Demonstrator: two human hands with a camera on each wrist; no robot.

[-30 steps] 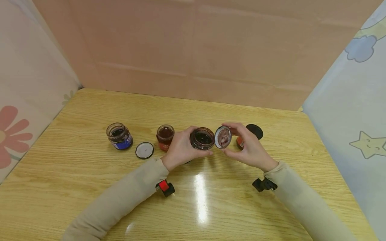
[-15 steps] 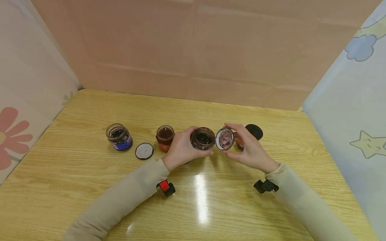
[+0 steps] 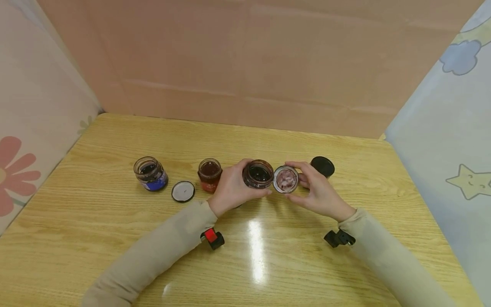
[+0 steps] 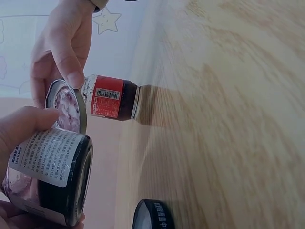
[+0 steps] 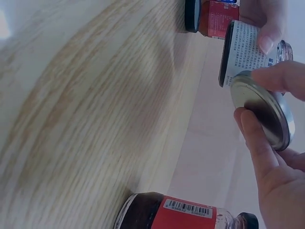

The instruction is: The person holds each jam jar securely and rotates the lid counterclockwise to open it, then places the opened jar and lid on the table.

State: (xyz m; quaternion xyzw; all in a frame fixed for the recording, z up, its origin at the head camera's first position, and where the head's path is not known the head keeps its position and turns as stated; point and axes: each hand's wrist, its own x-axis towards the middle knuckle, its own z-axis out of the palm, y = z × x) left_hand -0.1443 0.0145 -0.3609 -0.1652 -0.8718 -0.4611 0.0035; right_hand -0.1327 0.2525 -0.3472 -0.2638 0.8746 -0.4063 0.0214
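My left hand (image 3: 233, 187) grips an open glass jar (image 3: 258, 175) with dark contents, raised over the table. A white label with dark print wraps the jar's side (image 4: 50, 155) in the left wrist view. Beside its mouth, my right hand (image 3: 321, 194) pinches a round metal lid (image 3: 286, 179) by the edge between thumb and fingers. The lid's underside, smeared with purplish jam, faces the head camera; its plain silvery top (image 5: 259, 107) shows in the right wrist view. Lid and jar rim lie edge to edge in the head view.
A blue-labelled open jar (image 3: 152, 175), a loose lid (image 3: 183, 192) lying underside up and a red-labelled open jar (image 3: 209, 174) stand left of my hands. Behind my right hand is a red-labelled jar (image 5: 188, 217) with a black cap (image 3: 322, 166).
The lid has turned so its smeared underside faces the head camera more fully, and it has shifted slightly right and down with my right hand. My left hand and jar stay nearly still.
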